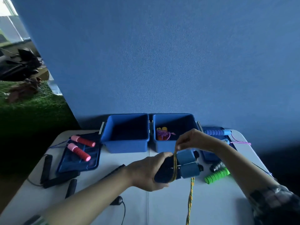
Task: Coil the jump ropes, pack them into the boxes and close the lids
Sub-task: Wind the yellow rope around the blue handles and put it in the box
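My left hand (146,172) grips a pair of blue jump-rope handles (188,166) held side by side above the table. A yellow-green braided rope (190,202) is wound round them and hangs down toward me. My right hand (193,141) pinches that rope just above the handles. Two open blue boxes stand at the back: the left box (128,145) looks empty, and the right box (155,143) holds a coiled purple rope with orange and yellow handles (164,134).
A blue lid (78,161) on the left carries two pink handles (81,147). Black handles (46,168) and cords lie at the left front. A green handle (216,175), a black one and blue ribbed handles (216,132) lie on the right, with a second lid. A blue wall stands behind.
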Action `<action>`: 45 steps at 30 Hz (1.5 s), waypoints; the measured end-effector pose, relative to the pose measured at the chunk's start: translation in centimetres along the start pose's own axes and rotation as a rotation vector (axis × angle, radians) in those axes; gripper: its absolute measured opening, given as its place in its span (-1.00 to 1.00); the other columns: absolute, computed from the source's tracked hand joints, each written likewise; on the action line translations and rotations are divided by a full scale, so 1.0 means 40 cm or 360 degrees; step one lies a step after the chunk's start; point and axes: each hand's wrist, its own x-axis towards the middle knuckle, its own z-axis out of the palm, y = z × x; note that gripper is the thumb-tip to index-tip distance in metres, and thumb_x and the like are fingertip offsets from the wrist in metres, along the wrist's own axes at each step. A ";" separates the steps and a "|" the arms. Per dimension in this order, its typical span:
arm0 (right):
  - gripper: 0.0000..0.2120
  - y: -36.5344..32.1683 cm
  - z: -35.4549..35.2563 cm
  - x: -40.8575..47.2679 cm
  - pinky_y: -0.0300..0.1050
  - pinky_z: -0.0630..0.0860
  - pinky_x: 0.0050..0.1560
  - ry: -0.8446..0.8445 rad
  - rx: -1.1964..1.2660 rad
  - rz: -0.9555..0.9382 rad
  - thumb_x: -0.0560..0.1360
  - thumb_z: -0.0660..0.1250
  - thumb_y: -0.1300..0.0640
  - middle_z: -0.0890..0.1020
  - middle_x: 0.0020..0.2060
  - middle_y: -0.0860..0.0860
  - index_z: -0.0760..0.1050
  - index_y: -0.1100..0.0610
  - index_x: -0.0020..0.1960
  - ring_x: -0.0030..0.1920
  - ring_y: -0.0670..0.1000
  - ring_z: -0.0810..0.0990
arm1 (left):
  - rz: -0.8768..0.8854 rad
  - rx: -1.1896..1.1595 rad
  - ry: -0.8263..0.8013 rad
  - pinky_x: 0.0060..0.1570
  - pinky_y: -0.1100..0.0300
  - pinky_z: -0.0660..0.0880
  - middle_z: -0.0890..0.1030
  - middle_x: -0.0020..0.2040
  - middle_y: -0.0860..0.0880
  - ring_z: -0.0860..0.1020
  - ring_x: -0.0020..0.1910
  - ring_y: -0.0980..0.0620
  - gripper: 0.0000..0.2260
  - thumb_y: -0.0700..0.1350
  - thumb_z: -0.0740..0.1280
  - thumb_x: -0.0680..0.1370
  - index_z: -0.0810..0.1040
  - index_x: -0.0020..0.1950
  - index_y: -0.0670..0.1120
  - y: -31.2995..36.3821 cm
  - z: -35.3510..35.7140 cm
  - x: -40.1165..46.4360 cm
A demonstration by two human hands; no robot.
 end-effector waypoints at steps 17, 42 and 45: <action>-0.78 0.040 0.347 -0.043 -0.22 0.40 -0.36 0.0181 0.0195 0.0314 0.60 0.17 0.06 0.50 -0.44 -0.06 0.57 0.06 -0.02 -0.44 -0.05 0.43 | -0.0769 -0.0674 0.1028 -0.19 0.26 0.37 0.48 -0.04 0.14 0.51 -0.03 0.06 -0.53 -0.09 0.53 0.38 0.31 0.12 -0.06 -0.237 -0.139 0.058; -0.69 0.079 0.136 0.006 -0.25 0.39 -0.48 0.0494 0.0440 0.0505 0.52 0.12 0.41 0.42 -0.43 0.10 0.47 0.15 -0.28 -0.49 -0.08 0.37 | -0.0048 -0.0363 0.0338 0.28 0.39 0.28 0.40 0.34 0.18 0.39 0.30 0.29 -0.21 -0.01 0.51 0.40 0.14 0.50 0.00 -0.069 -0.004 -0.009; -0.76 0.061 0.213 -0.014 -0.26 0.39 -0.49 0.0255 0.0649 0.0399 0.61 0.17 0.16 0.43 -0.53 -0.01 0.55 0.10 -0.15 -0.56 -0.10 0.36 | -0.0083 -0.0485 0.0585 0.17 0.38 0.36 0.50 0.19 0.26 0.48 0.18 0.30 -0.35 -0.07 0.51 0.40 0.25 0.38 0.07 -0.089 -0.030 0.004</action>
